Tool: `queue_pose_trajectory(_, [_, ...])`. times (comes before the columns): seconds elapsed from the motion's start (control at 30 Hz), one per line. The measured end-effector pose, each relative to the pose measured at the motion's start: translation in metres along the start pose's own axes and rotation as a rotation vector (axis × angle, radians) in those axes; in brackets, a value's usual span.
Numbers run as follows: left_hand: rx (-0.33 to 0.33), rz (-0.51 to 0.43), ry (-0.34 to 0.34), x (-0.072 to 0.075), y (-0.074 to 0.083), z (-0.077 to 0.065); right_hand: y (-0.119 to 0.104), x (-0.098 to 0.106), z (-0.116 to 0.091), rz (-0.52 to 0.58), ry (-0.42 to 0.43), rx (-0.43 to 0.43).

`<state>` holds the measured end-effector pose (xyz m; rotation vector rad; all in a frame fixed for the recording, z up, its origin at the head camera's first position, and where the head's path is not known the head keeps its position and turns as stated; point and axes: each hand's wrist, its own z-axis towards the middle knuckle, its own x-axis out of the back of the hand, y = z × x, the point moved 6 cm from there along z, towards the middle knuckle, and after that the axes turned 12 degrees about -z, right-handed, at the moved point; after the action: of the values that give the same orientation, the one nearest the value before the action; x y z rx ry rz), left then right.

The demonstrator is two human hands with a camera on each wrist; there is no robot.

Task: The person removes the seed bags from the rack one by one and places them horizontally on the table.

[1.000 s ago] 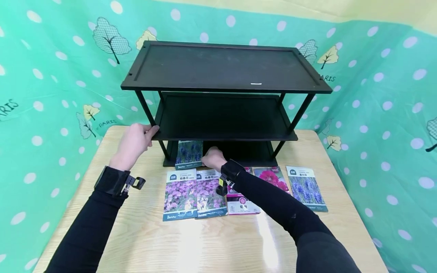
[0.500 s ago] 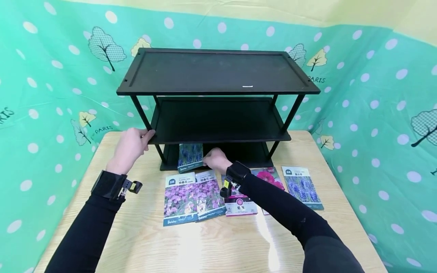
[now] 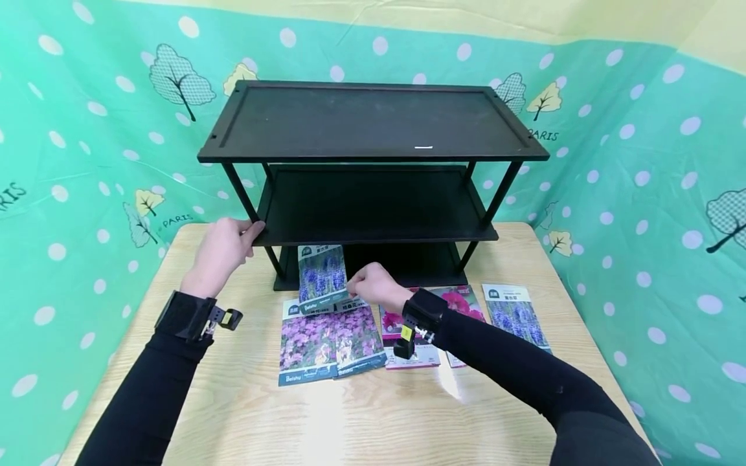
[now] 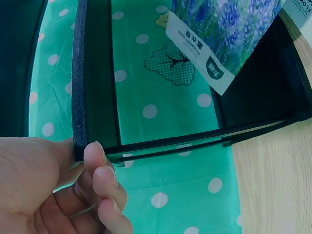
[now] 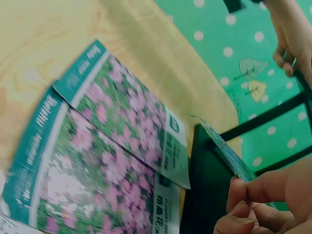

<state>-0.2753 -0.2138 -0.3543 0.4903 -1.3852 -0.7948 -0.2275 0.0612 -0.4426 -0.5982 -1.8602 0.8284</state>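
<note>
My left hand (image 3: 224, 249) grips the left front corner of the black rack's middle shelf (image 3: 373, 210), thumb on top. In the left wrist view the fingers (image 4: 105, 183) curl at the shelf edge. My right hand (image 3: 375, 285) pinches the right edge of a seed packet (image 3: 322, 275) with blue-purple flowers. That packet is tilted at the front of the bottom shelf, overlapping two pink-flower seed packets (image 3: 305, 346) on the table. The right wrist view shows it almost edge-on between thumb and fingers (image 5: 263, 187).
Magenta-flower packets (image 3: 457, 301) lie partly under my right forearm. Another blue-flower packet (image 3: 515, 317) lies at the right of the wooden table (image 3: 233, 401). The rack's top shelf (image 3: 373, 123) overhangs the lower ones. A green dotted cloth (image 3: 641, 213) hangs behind and at the sides.
My right hand has drawn the blue-flower packet forward and tipped its face upward, showing its white top label. My left hand keeps its grip on the shelf. The head view has shifted slightly.
</note>
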Motion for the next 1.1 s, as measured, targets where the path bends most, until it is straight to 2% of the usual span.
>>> queue_pose_trajectory(0.23, [-0.015, -0.002, 0.017, 0.002, 0.001, 0.000, -0.006, -0.010, -0.016, -0.025, -0.050, -0.006])
queue_pose_trajectory(0.43, [-0.015, 0.002, 0.019, 0.003, 0.002, 0.001, -0.012, -0.029, -0.024, -0.008, -0.115, 0.006])
queue_pose_trajectory(0.8, [-0.013, 0.006, 0.010, 0.001, 0.002, 0.001, -0.010, -0.076, -0.022, 0.032, -0.174, -0.030])
queue_pose_trajectory(1.1, [0.002, -0.009, 0.002, 0.000, 0.001, 0.001, -0.013, -0.108, -0.019, 0.142, -0.216, -0.092])
